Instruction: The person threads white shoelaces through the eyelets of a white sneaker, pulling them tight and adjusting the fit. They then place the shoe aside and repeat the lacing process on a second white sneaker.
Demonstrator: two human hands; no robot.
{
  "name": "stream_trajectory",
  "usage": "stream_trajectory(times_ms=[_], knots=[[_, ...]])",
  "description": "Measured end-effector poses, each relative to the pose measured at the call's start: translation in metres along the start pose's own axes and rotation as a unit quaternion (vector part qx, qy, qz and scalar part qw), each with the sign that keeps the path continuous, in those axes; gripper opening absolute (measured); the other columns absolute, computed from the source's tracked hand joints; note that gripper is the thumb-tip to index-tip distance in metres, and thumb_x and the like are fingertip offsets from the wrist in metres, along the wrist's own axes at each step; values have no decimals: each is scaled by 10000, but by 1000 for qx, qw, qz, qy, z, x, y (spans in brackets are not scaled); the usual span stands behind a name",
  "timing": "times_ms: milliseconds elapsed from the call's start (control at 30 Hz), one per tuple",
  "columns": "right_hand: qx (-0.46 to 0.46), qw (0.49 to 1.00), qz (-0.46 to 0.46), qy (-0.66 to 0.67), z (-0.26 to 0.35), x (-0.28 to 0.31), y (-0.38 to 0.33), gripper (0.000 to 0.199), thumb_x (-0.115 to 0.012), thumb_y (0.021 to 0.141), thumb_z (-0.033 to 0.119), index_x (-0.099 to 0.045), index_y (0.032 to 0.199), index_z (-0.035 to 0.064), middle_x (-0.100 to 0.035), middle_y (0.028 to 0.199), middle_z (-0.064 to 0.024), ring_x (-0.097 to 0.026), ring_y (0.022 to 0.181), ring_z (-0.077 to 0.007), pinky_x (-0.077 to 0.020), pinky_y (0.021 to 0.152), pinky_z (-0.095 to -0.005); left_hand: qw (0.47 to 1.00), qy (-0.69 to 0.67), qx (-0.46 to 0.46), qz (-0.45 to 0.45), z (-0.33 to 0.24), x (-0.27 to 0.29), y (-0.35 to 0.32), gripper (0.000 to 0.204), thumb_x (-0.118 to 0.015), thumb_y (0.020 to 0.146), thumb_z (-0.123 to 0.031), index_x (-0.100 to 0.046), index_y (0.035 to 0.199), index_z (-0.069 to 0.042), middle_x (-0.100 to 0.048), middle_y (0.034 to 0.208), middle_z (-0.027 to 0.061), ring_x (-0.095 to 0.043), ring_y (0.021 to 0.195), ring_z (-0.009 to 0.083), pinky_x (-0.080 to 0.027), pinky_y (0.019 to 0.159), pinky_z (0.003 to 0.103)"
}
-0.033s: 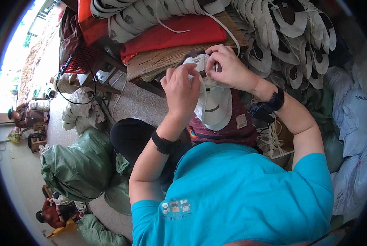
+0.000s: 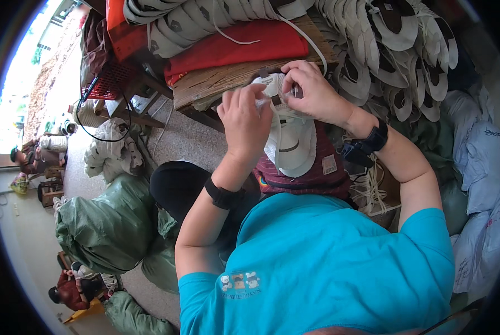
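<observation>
1. One white shoe upper (image 2: 294,142), on maroon cloth (image 2: 327,146) over the lap, its far end by the wooden table's (image 2: 205,89) edge.
2. One white lace (image 2: 278,137), lying along the upper.
3. One left hand (image 2: 243,120), fingers curled beside the upper; grip cannot be told.
4. One right hand (image 2: 316,94), thumb and forefinger bent close at the upper's far end; whether clamped, cannot be told.

left hand (image 2: 243,120) | right hand (image 2: 317,95) | both at white shoe (image 2: 293,149) | contact unclear
</observation>
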State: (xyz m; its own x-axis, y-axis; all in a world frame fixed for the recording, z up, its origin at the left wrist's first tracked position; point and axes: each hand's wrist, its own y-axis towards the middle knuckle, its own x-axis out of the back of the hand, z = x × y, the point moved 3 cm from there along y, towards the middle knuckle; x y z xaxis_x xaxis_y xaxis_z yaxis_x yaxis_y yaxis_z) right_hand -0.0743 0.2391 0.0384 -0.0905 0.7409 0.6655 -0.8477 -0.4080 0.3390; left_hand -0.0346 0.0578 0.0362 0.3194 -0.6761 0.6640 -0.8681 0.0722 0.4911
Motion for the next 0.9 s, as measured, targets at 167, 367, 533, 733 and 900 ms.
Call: stream_trajectory(times_ms=[167, 367, 533, 733, 900], knots=[[19, 999, -6, -26, 1, -3, -5, 132, -688, 801, 90, -653, 925, 63, -528, 1336, -156, -452, 1261, -341, -361, 1091, -434, 999, 31, -2, 18, 1, 4, 4, 256, -716, 771, -113, -661, 1019, -137, -687, 865, -59, -577, 894, 209, -368, 840, 378], [7, 1000, -1, -26, -2, -8, -4, 132, -728, 800, 121, -659, 894, 59, -531, 1362, -145, -439, 1280, -327, -353, 1100, -418, 1000, 9, 13, -19, -2, -7, -1, 243, -705, 765, -99, -669, 1002, -134, -691, 860, -70, -577, 881, 205, -370, 840, 376], [23, 999, -24, -7, -1, 2, -3, 90, -704, 825, 77, -638, 881, 52, -585, 1277, -97, -456, 1258, -293, -371, 1067, -394, 992, -117, 31, -22, 7, 6, -2, 168, -701, 827, -105, -673, 992, -88, -662, 860, 26, -574, 845, 250, -433, 787, 385], [42, 974, -147, -167, 10, 44, 8, 49, -622, 889, 70, -591, 921, 48, -678, 1039, -96, -639, 973, -292, -481, 882, -384, 998, -50, -28, -17, 9, 24, -3, 133, -726, 852, -143, -669, 938, -59, -594, 858, 78, -568, 852, 296, -476, 749, 398], [-229, 841, 0, 489, 31, 9, 4, 119, -516, 1031, 161, -541, 1054, 46, -666, 911, -69, -606, 608, -98, -470, 558, -235, 993, -1, -116, 32, -3, 18, -2, 120, -709, 814, -102, -654, 917, -75, -557, 887, 99, -571, 881, 312, -493, 757, 421]])
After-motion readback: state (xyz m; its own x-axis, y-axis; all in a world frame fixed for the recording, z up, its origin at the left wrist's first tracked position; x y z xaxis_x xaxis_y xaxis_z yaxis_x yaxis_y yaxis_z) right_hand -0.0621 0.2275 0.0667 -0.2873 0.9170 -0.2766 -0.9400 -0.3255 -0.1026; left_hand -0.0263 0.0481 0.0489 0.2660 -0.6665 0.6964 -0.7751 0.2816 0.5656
